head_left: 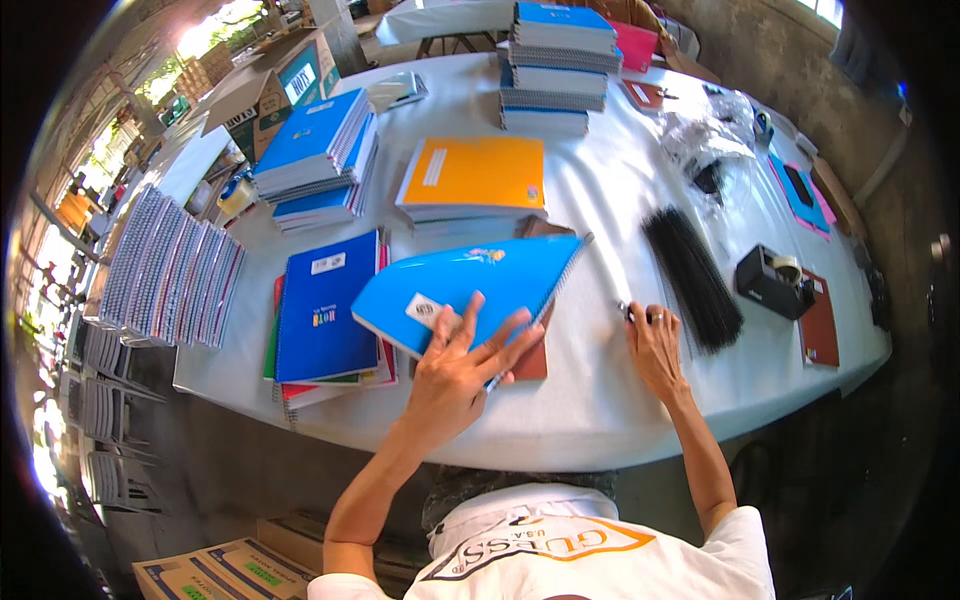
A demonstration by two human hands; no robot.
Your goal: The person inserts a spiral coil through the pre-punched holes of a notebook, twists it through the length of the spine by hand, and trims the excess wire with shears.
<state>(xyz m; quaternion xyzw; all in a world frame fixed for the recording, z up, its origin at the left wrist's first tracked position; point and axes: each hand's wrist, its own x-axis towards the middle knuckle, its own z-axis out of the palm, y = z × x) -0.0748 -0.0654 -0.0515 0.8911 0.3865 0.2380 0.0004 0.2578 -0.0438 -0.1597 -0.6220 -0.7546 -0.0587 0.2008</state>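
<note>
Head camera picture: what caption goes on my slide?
Left hand flat on a blue notebook, right hand beside black sticks.

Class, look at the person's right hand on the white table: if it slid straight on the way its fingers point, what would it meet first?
Probably the small dark pen-like item at the fingertips of the right hand; beyond that, the bundle of black strips.

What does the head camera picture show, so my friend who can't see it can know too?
A person's left hand lies flat on a light blue spiral notebook on a white-covered table, while the right hand holds a small pen-like thing beside a bundle of black strips. Stacks of blue and orange notebooks and a black tape dispenser sit around them.
</note>
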